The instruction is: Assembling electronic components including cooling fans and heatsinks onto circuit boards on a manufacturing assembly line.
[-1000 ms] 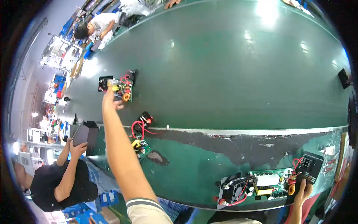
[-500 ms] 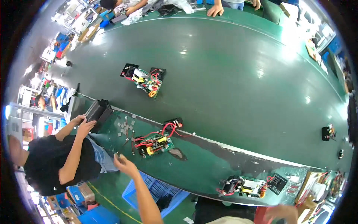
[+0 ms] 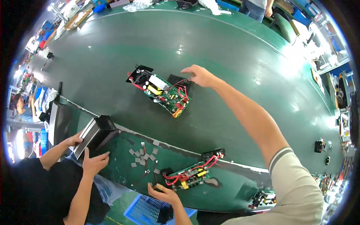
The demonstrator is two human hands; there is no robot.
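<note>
Circuit board (image 3: 170, 100), green, densely packed

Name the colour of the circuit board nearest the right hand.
The circuit board is green, best seen in the head view.

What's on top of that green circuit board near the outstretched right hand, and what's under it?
On the green circuit board are a white block, a yellow block and red wires. The board covers whatever lies directly beneath, so that can't be seen.
</note>
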